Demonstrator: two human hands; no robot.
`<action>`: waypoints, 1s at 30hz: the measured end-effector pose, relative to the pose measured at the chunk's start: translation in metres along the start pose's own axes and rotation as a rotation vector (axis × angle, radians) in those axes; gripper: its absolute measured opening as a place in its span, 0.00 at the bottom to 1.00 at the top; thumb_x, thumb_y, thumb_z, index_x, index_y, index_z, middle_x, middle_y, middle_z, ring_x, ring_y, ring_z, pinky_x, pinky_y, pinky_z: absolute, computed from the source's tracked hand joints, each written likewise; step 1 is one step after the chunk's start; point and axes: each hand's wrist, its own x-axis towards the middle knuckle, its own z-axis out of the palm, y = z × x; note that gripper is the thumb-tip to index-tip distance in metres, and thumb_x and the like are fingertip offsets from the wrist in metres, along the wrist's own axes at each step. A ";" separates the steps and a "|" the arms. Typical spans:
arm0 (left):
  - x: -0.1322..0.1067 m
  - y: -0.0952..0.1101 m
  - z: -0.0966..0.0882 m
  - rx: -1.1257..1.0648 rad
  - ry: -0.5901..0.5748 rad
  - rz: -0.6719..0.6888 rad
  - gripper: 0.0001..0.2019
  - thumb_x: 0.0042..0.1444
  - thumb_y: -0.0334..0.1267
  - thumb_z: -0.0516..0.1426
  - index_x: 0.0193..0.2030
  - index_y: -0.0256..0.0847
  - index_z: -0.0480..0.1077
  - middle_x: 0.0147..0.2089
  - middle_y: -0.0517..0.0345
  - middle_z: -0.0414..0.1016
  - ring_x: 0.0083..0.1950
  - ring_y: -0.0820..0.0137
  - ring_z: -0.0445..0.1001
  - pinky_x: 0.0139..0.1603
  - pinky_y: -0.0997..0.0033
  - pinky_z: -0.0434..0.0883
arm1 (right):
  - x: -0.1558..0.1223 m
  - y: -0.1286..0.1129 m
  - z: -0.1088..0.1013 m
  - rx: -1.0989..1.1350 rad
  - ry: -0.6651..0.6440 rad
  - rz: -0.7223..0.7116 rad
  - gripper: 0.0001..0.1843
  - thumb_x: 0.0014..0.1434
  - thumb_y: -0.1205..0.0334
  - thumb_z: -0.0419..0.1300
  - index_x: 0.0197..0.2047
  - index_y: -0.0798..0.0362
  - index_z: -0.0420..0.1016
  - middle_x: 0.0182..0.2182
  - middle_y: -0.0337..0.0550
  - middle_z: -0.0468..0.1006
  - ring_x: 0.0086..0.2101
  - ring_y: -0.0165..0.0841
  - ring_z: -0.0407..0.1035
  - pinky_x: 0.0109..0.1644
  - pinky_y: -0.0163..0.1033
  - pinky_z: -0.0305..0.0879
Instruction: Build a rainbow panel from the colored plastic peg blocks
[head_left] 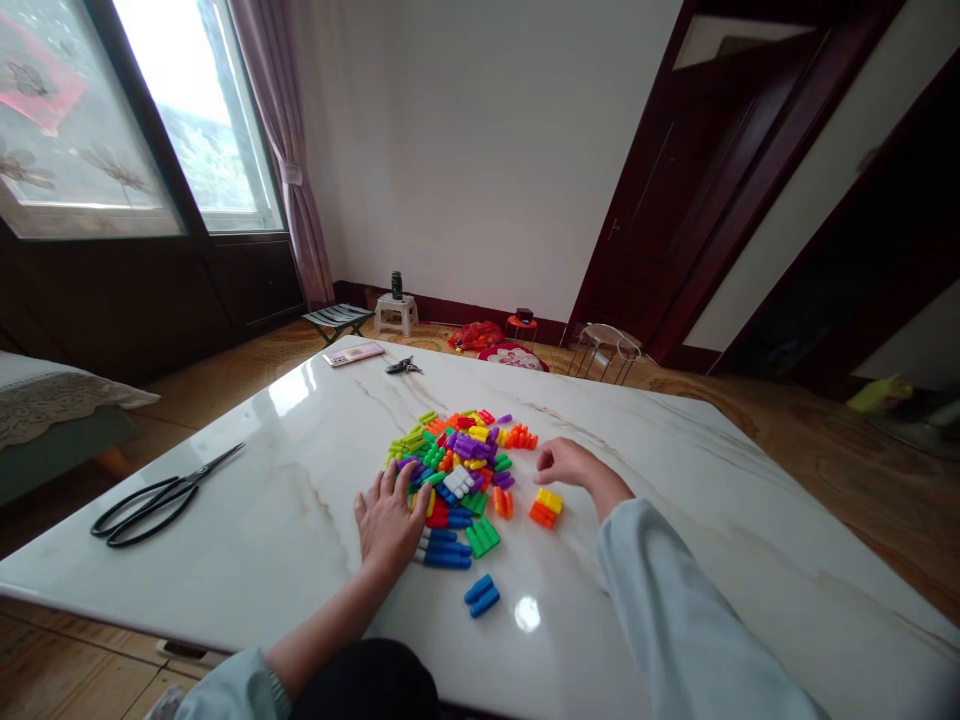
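Note:
A heap of colourful plastic building blocks [469, 450], many made of joined rounded pegs, lies on the white marble-patterned table [300, 500]. My left hand [390, 512] rests on the heap's left side, fingers spread and lying over several blocks. To the right of the heap, my right hand [564, 464] is held with its fingers curled in; whether they pinch anything is hidden. Just below it sits a yellow-and-orange block piece [546, 508]. An orange block [502, 502] and a green block [482, 537] lie along the near edge. Closest to me is a blue block [481, 596], apart from the others.
Black-handled scissors [169, 495] lie on the table's left. Toward the far edge are a phone [354, 354] and a small dark tool like pliers [403, 367]. Beyond the table stand a white stool [396, 315] with a jar on it, a folding stool [339, 318] and a wire-legged stool [606, 345].

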 end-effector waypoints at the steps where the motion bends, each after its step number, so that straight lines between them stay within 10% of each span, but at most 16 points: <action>1: 0.000 0.000 0.000 -0.003 0.000 -0.002 0.24 0.62 0.54 0.45 0.63 0.54 0.62 0.69 0.56 0.57 0.69 0.57 0.54 0.66 0.43 0.49 | -0.007 -0.003 -0.001 -0.070 -0.111 0.003 0.15 0.36 0.58 0.72 0.30 0.50 0.77 0.29 0.37 0.79 0.30 0.32 0.70 0.33 0.34 0.59; 7: 0.000 0.001 -0.001 -0.006 0.004 0.003 0.24 0.62 0.54 0.46 0.62 0.54 0.62 0.69 0.56 0.57 0.69 0.57 0.54 0.66 0.43 0.49 | -0.028 -0.001 0.018 -0.253 -0.169 0.093 0.22 0.34 0.64 0.72 0.36 0.48 0.76 0.38 0.39 0.77 0.34 0.33 0.70 0.31 0.33 0.57; 20: -0.001 0.001 -0.002 -0.001 0.003 0.011 0.24 0.63 0.54 0.44 0.63 0.53 0.61 0.69 0.55 0.57 0.68 0.57 0.54 0.66 0.45 0.49 | -0.014 0.023 0.038 -0.142 0.311 0.236 0.16 0.50 0.67 0.62 0.45 0.52 0.72 0.44 0.46 0.73 0.40 0.34 0.71 0.38 0.34 0.60; 30: -0.001 0.004 -0.006 0.000 -0.020 0.003 0.24 0.63 0.54 0.44 0.63 0.53 0.61 0.69 0.54 0.57 0.68 0.56 0.54 0.66 0.43 0.49 | -0.023 0.027 0.019 -0.219 0.201 0.318 0.18 0.46 0.57 0.68 0.42 0.46 0.76 0.47 0.46 0.72 0.45 0.38 0.70 0.42 0.38 0.60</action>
